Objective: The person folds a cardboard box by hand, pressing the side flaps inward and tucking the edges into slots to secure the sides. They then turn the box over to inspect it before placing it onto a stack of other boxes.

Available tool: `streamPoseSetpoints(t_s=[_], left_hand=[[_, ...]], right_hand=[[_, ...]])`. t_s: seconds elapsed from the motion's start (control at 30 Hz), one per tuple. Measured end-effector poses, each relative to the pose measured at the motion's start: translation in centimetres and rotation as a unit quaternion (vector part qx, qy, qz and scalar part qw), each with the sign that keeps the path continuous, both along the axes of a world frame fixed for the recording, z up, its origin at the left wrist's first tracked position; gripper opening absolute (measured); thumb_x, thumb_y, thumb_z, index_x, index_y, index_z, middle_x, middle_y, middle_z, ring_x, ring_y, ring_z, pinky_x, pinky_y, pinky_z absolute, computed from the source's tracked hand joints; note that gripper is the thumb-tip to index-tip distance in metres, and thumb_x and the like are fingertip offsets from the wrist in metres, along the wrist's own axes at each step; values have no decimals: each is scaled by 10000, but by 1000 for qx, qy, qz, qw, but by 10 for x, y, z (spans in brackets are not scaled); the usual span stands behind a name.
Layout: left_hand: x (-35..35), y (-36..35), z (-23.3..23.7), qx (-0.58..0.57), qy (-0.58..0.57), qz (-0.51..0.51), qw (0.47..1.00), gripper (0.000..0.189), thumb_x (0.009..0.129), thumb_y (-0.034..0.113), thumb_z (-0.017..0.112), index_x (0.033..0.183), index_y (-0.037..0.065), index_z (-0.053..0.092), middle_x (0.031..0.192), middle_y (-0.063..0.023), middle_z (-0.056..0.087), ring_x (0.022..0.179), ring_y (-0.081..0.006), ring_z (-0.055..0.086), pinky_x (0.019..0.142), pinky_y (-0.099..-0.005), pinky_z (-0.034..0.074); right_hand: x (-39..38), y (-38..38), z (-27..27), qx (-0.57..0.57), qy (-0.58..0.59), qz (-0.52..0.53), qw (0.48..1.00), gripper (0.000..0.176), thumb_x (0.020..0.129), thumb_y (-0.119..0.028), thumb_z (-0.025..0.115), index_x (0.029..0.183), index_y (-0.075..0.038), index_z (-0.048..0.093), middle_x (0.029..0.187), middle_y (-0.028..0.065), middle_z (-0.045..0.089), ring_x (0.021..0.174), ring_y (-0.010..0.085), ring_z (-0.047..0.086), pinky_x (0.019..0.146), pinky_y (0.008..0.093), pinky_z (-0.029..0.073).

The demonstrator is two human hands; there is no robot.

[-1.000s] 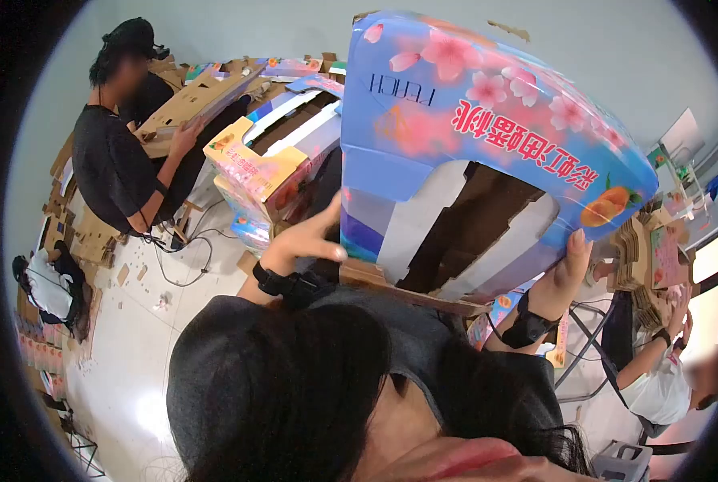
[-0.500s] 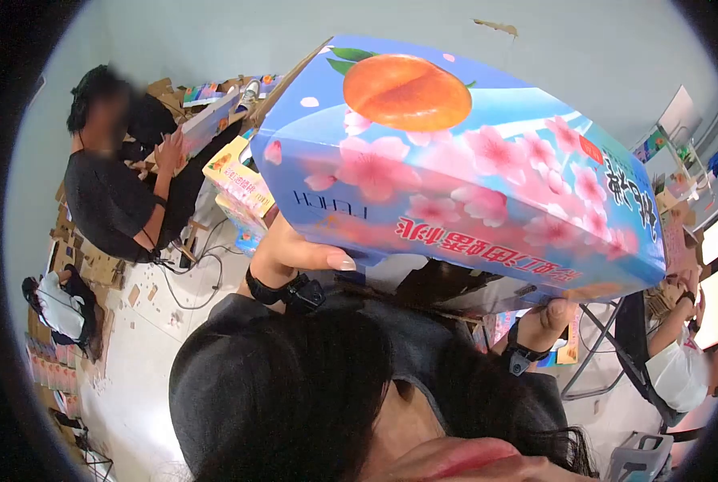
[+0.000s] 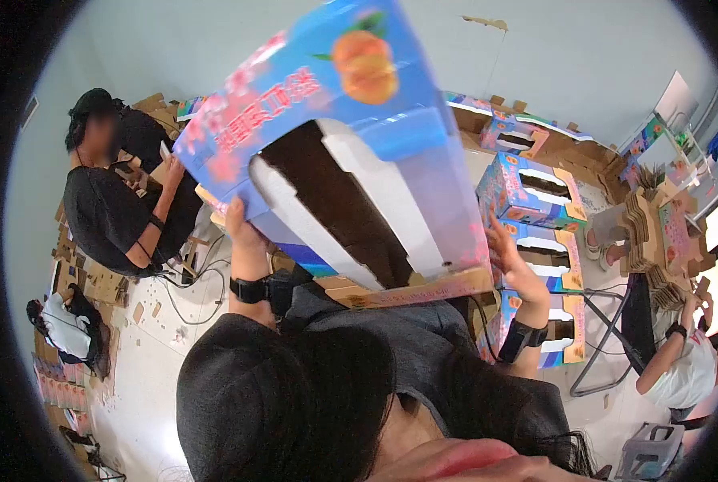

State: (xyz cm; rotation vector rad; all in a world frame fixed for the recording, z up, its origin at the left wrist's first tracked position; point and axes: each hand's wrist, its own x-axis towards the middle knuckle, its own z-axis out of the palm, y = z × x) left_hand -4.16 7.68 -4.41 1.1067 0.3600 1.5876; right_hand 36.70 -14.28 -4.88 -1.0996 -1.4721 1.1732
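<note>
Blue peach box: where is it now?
Head view, upper centre: the blue peach box is held up between left hand and right hand, left of the stacked boxes.

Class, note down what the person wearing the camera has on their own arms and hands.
The left hand and right hand are ungloved, the forearms unsleeved. Each wrist carries a black strap with a small black unit: left strap, right strap.

Pale tiled floor carries everything. Cardboard scraps scattered on the left, black cable looping through them. Brown cardboard offcuts heaped further left, flat printed cartons lined along the wall. Right side: column of printed boxes, grey stool at the bottom edge.
</note>
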Motion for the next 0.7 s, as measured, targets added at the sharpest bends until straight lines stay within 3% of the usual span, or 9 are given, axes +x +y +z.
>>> streamPoseSetpoints(t_s=[0.1,0.2,0.27,0.37,0.4,0.5,0.6,0.7], left_hand=[[-40,18,-26,19,10,26,999,763,864,568,477,1403,37,378,1289,-149,536,1152,-277,548,993,-411,436],[-56,16,-18,-43,0,115,992,738,906,609,425,1444,112,337,1383,-101,476,1242,-268,494,1057,-414,383],[-62,10,-14,-2,12,89,996,768,888,651,433,1447,133,339,1399,-77,460,1267,-263,469,1068,-416,370],[-64,4,-14,-17,14,121,992,806,866,699,437,1459,166,324,1426,-52,431,1307,-258,422,1089,-421,341],[-68,6,-17,-28,5,121,992,798,872,692,433,1462,169,319,1432,-51,423,1314,-259,412,1095,-421,332],[-70,6,-14,-45,-34,117,992,784,887,680,416,1466,162,310,1442,-54,412,1324,-265,398,1105,-420,315],[-69,4,-9,-26,-55,118,991,787,897,687,383,1466,148,307,1445,-61,408,1326,-269,396,1106,-418,311],[-61,-5,5,-42,-74,134,987,795,908,696,333,1464,128,307,1446,-70,406,1323,-269,398,1108,-416,305]], right_hand=[[-14,4,-19,45,23,-3,999,1238,697,-594,728,1517,-24,-4,1551,160,160,1414,252,221,1133,370,179],[-24,3,-52,-52,160,-11,986,1064,711,-390,787,1493,4,183,1534,119,232,1402,220,251,1134,343,185],[-47,10,-47,-63,231,11,971,772,712,-222,804,1364,12,463,1387,95,478,1294,225,423,1080,359,307],[-75,16,-10,-64,98,60,991,574,716,-148,798,1226,12,589,1213,96,607,1163,229,535,1004,366,393],[-90,10,2,-51,116,-4,992,455,746,-173,788,1136,11,642,1145,104,640,1118,224,562,976,359,413],[-86,20,-9,-119,22,35,992,463,746,-208,806,1132,-7,648,1150,87,639,1116,203,562,965,345,423],[-95,17,-13,-118,2,-35,992,365,697,-118,828,1011,-10,675,1018,48,668,967,154,597,837,282,464],[-91,21,-20,-163,-43,-35,985,343,702,-112,824,994,-9,679,1002,39,665,957,143,590,828,294,460]])
